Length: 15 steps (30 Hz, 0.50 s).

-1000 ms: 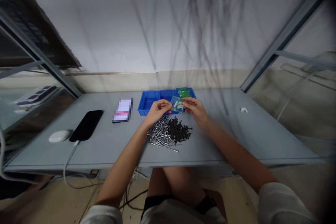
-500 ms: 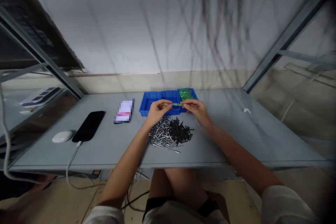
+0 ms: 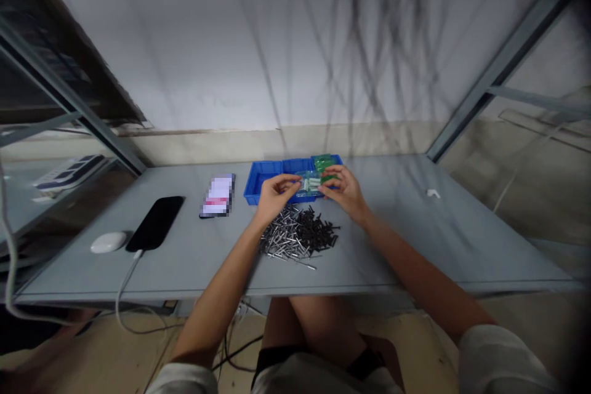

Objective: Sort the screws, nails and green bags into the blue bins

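Note:
Between my hands is a small clear plastic bag with several pale, short rod-like pieces inside. My left hand pinches its left edge between thumb and fingers. On the other side, my right hand has thumb and fingertips on its right edge. Behind the bag stands a blue divided bin, and green packets fill its right compartment. Just below my hands lies a pile of silver screw-like pieces, with black screws heaped against its right side.
A phone with a lit, blurred screen lies left of the bin. Farther left are a dark phone on a white cable and a white oval case. A small white earbud lies at the right. Metal posts frame the table.
The bag was seen edge-on as a thin strip; now its flat face is turned toward me and the pieces inside show. My right hand's fingers have spread a little.

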Available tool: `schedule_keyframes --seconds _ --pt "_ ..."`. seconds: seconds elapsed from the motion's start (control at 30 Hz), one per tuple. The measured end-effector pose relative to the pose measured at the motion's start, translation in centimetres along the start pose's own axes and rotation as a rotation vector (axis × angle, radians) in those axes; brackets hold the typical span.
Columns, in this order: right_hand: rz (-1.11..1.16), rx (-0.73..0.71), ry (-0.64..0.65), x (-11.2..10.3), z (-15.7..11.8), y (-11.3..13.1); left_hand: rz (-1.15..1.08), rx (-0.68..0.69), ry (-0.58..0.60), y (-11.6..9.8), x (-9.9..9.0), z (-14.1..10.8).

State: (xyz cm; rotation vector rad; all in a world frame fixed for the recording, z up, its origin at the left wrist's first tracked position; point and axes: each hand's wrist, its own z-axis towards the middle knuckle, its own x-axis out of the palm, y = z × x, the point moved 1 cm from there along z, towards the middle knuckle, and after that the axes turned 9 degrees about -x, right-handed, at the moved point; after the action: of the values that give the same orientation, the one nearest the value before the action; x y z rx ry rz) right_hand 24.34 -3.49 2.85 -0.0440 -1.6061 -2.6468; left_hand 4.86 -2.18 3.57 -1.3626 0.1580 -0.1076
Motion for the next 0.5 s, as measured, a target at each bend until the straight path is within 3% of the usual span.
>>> schedule_keyframes --seconds 0.13,0.3,0.5 --pt "0.003 0.063 0.073 -0.3 0.2 -0.2 0.018 0.02 0.038 -0.2 0.5 -0.3" --pt "-0.169 -0.019 0.153 -2.4 1.2 -0.1 0.058 0.057 0.072 -0.2 0.8 -0.4" --pt "-0.35 -0.096 0.113 -6.3 2.4 -0.3 0.111 0.067 -0.048 0.1 -0.1 0.1"
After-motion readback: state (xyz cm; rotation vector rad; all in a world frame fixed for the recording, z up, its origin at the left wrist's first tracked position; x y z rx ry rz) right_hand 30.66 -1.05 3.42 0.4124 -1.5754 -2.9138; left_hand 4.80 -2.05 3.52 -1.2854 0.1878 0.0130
